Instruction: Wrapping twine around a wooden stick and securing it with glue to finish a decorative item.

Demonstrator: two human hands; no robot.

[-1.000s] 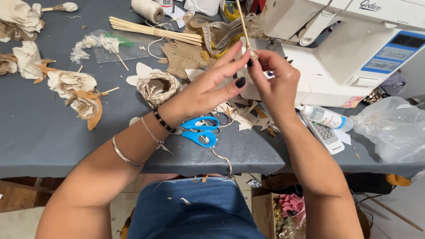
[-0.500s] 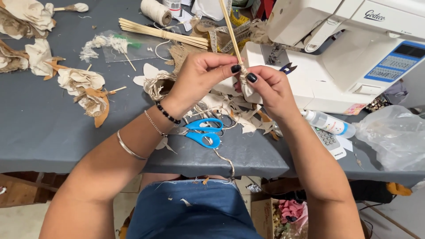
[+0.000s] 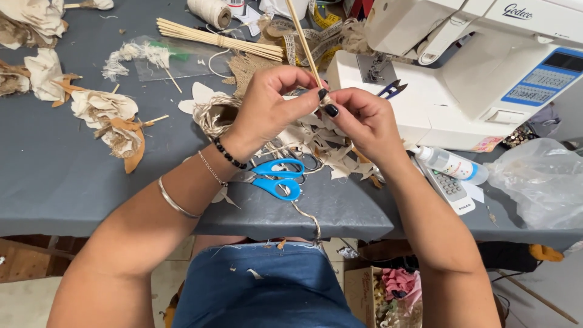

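My left hand (image 3: 267, 109) and my right hand (image 3: 361, 121) meet above the grey table (image 3: 61, 176). Both pinch the lower end of a thin wooden stick (image 3: 302, 39) that slants up and away from me. A small pale scrap or bit of twine sits at the pinch point between the thumbs; which it is I cannot tell. Below the hands lie blue-handled scissors (image 3: 276, 176), a coil of twine (image 3: 212, 115) and a heap of cream fabric scraps (image 3: 322, 149).
A white sewing machine (image 3: 480, 67) stands at the right. A bundle of sticks (image 3: 218, 39) and a twine spool (image 3: 209, 11) lie at the back. Fabric flowers (image 3: 112, 118) lie on the left. A glue bottle (image 3: 452, 164), a remote control (image 3: 446, 188) and a clear plastic bag (image 3: 540, 182) lie at the right.
My hands have come closer together and shifted left along the stick's lower end. The stick now leans more to the left at its top.
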